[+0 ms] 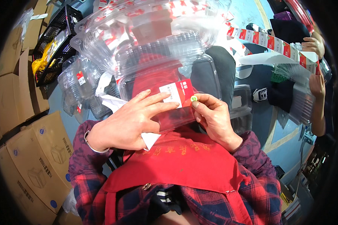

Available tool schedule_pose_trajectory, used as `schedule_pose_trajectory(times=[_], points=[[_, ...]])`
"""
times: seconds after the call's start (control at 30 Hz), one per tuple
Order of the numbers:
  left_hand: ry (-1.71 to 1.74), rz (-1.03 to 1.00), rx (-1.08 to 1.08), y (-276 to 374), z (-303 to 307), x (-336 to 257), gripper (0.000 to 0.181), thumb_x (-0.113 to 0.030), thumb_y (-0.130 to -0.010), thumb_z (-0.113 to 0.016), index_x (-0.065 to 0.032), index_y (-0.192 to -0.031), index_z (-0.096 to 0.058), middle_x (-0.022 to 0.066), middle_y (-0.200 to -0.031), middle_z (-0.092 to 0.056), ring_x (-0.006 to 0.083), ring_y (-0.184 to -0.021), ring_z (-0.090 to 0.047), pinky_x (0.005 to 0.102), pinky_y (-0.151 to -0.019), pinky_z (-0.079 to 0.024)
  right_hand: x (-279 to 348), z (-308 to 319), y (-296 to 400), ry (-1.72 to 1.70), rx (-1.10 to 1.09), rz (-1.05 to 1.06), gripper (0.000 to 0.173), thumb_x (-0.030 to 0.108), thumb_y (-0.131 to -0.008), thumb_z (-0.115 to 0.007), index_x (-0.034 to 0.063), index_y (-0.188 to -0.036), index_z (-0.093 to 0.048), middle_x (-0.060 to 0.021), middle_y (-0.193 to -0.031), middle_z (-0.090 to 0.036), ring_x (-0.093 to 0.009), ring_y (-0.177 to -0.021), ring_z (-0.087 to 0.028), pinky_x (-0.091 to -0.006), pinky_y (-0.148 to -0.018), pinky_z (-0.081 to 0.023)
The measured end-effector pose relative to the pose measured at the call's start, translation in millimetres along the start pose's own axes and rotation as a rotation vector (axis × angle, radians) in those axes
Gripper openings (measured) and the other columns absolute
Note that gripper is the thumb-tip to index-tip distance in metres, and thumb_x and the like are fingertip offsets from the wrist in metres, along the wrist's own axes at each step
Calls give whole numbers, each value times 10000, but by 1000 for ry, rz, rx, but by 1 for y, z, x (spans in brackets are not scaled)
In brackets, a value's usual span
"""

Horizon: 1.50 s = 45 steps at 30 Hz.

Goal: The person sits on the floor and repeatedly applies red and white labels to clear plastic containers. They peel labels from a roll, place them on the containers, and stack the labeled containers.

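Observation:
A red and white printed label (178, 93) lies on a clear plastic clamshell container (169, 123) across my lap. My left hand (129, 121) rests over it, with outstretched fingertips on the label's white part. White backing paper (151, 140) shows below the curled lower fingers of that hand, and a longer strip (112, 102) emerges behind it. With thumb and index finger, my right hand (212, 116) pinches the label's right corner, beside a small green round mark (193, 98). Whether the whole label is stuck down cannot be seen.
Stacked clear containers (157, 42) stand ahead; others, some labelled, pile at left (81, 84). Black crates (55, 45) and cardboard boxes (39, 163) line the left side. At right, another person's hands (314, 45) are near a label strip (270, 42).

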<state>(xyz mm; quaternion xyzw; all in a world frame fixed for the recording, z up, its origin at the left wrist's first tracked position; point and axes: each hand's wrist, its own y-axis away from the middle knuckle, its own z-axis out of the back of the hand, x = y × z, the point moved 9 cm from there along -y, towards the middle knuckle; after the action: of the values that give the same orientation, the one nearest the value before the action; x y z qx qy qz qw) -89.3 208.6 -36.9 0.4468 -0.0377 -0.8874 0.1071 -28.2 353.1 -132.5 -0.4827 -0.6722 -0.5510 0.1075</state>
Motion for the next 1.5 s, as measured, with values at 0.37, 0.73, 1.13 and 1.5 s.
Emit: schedule_pose_trajectory(times=[0.37,0.73,1.13,1.5], points=[[0,-11,33,-13,-7,2,138,-121,-589,-710,-54,-697,-656,151,-1452,-425,384,-1392,-304,619,-1069,-255,4,1,0,35,-4,20,127,49,-907,-624,-7,-1016,-660,-12,-783,-628,-47,-572,-501,-195,-494,-376],[-49,85,45,-12,-20,12,102,-83,-600,-676,-15,-660,-628,155,-1430,-446,392,-1365,-344,649,-1057,-265,62,31,0,727,-109,317,190,76,-867,-618,-26,-1014,-680,-84,-754,-690,-82,-682,-622,-234,-620,-489],[-95,169,-147,12,-11,22,115,-173,-630,-727,-119,-725,-693,93,-1384,-523,346,-1360,-381,676,-1083,-99,85,73,-30,1152,-246,313,182,153,-758,-665,-9,-827,-713,-176,-709,-673,-258,-668,-685,-328,-655,-522],[442,464,-907,97,-6,74,139,14,-717,-627,-6,-835,-697,224,-1494,-352,330,-1387,-352,467,-1095,-279,47,59,-46,614,92,-53,111,105,-803,-655,-1,-774,-672,-10,-680,-625,-45,-552,-497,-193,-492,-355]])
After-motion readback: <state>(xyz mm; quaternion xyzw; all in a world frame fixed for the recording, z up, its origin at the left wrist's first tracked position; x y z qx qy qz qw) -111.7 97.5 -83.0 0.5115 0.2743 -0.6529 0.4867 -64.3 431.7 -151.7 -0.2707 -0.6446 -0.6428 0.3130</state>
